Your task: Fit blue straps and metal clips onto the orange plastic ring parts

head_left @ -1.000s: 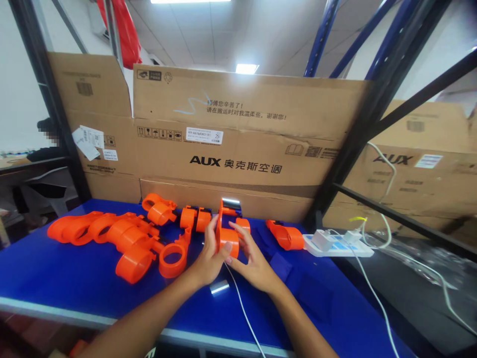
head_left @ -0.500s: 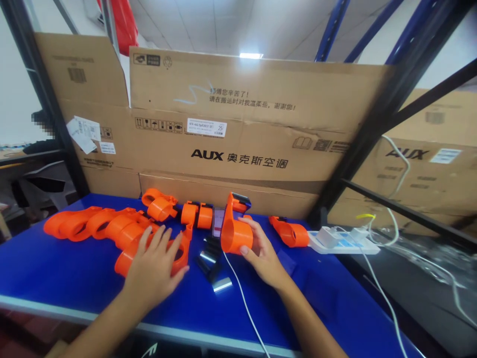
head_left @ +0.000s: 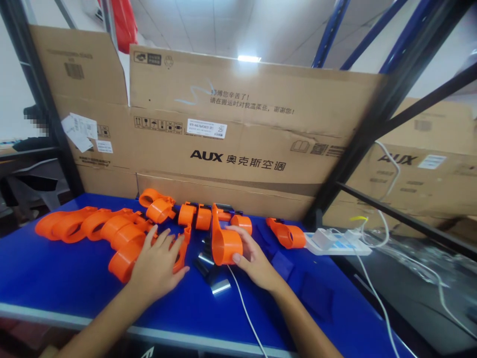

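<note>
My right hand (head_left: 251, 259) is closed around an orange ring-shaped plastic part (head_left: 224, 244), holding it upright over the blue table (head_left: 59, 278). My left hand (head_left: 158, 266) lies flat with fingers spread on an orange ring part (head_left: 181, 252) at the edge of a pile of several orange parts (head_left: 95, 228). Small shiny metal pieces (head_left: 212, 273) lie on the table between my hands. A white cable (head_left: 244, 311) runs from under the held part toward the table's front edge.
More orange parts (head_left: 194, 216) and one separate orange part (head_left: 285, 233) lie at the back of the table. A white power strip (head_left: 337, 242) with chargers sits at the right. Tall cardboard boxes (head_left: 238, 144) stand behind. A dark shelf frame (head_left: 357, 144) rises at the right.
My left hand let go of the held part and moved left onto an orange ring in the pile. My right hand alone now holds the part, lowered and tilted slightly.
</note>
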Demonstrator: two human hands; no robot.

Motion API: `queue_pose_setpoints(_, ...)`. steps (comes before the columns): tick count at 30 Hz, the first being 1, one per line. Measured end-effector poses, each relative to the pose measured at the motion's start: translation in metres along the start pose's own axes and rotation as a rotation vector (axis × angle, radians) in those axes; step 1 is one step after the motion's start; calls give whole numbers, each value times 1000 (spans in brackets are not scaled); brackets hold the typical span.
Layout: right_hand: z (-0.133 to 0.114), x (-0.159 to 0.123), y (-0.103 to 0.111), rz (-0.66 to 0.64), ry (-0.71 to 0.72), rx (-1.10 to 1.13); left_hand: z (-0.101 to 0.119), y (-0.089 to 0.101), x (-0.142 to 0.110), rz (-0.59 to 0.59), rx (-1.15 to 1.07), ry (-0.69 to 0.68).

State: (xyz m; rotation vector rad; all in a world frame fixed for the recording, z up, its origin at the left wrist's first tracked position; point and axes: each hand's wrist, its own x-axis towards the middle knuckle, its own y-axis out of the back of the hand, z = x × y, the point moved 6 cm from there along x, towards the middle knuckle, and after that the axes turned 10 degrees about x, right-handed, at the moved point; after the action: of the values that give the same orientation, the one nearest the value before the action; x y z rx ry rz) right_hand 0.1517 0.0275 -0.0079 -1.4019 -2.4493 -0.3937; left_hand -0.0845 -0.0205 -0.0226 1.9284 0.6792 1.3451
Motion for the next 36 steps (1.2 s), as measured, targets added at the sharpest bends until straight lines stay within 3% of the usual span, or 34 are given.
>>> queue_pose_setpoints(5, -4, -1, 0, 13, 5, 37, 11, 7, -3, 43, -43, -14)
queue_pose_setpoints(10, -16, 1, -12, -46, -62, 98, -5, 54, -14, 222, 30, 70)
queue_pose_setpoints(13, -16, 6, -36, -141, -177, 107, -26, 93, -23, 398, 98, 124)
queue_pose_setpoints(16, 3, 11, -69, -163, -363, 136, -39, 118, -24, 493, 121, 131)
queue_pose_setpoints(21, 42, 16, -124, -138, -526, 303, -29, 127, -8, 497, 58, -10)
queue_pose_setpoints(24, 49, 18, -134, -81, -494, 447, -15, 122, 3, 449, 34, -76)
queue_pose_setpoints(28, 41, 12, -117, -43, -489, 524, 3, 106, 9, 410, 4, -132)
queue_pose_setpoints(30, 31, 11, -95, 39, -485, 518, 11, 96, 10, 383, -4, -136)
queue_pose_setpoints(33, 7, 16, -51, 222, -331, 505, 27, 81, 11, 357, -21, -144)
queue_pose_setpoints(36, -7, 21, -21, 292, -269, 437, 51, 71, 14, 359, -64, -225)
